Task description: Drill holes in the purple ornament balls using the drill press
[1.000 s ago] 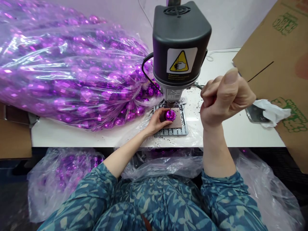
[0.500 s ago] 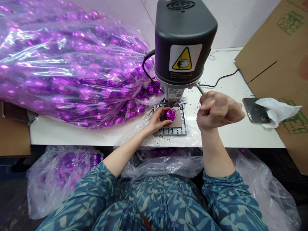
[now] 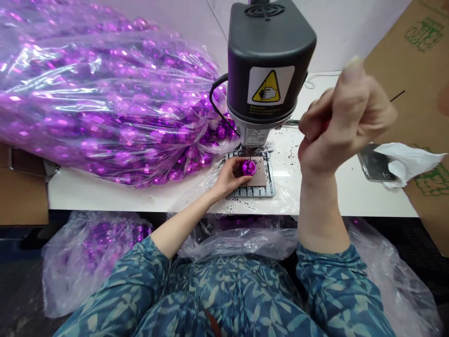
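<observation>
Between the thumb and fingers of my left hand (image 3: pixel 229 178) is a shiny purple ball (image 3: pixel 249 167). It rests on a small brown board (image 3: pixel 258 177) over the slotted metal base (image 3: pixel 270 191), right under the bit of the drill press (image 3: pixel 271 56). My right hand (image 3: pixel 345 117) is closed around the end of the press's metal lever (image 3: pixel 293 122), up at the right of the machine. The grip itself is hidden inside the fingers.
A large clear bag of purple balls (image 3: pixel 105 103) fills the table's left side. Dark shavings lie around the base. At the right are a phone (image 3: pixel 374 164), a white tissue (image 3: pixel 403 159) and a cardboard box (image 3: pixel 421 107). Another bag of balls (image 3: pixel 101 243) hangs below the table edge.
My right hand has moved up and to the right with the lever. The drill bit now shows above the ball, while my left hand stays around it.
</observation>
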Demonstrator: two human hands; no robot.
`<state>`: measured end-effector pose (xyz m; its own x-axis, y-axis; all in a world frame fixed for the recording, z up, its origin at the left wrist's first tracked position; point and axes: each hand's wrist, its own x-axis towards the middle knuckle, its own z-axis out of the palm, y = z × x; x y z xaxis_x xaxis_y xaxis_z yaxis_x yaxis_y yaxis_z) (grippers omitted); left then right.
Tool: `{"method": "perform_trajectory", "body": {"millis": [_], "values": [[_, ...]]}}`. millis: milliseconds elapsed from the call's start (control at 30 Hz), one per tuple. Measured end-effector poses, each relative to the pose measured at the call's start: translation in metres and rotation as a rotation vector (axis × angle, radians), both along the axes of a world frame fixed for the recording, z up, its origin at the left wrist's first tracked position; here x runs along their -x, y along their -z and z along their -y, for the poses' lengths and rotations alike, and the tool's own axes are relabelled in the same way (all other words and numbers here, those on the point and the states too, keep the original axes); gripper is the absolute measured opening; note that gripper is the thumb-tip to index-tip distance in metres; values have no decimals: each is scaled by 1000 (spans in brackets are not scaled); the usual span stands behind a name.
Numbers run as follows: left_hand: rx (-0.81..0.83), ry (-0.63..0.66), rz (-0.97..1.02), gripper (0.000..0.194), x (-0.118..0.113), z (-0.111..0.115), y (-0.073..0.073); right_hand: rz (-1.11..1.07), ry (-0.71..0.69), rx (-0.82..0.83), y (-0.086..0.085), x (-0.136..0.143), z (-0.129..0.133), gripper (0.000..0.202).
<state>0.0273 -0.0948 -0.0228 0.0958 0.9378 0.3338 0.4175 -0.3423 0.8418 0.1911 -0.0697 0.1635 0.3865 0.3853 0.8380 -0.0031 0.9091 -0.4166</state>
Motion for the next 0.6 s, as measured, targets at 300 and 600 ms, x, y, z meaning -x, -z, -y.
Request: {"method": "perform_trajectory", "body": {"millis": [300, 600], "values": [[216, 479, -512, 48, 48, 94, -58, -31, -85, 14, -13, 0, -10, 46], [-56, -143, -299, 15, 65, -77, -38, -22, -6, 59, -12, 2, -5, 51]]}}
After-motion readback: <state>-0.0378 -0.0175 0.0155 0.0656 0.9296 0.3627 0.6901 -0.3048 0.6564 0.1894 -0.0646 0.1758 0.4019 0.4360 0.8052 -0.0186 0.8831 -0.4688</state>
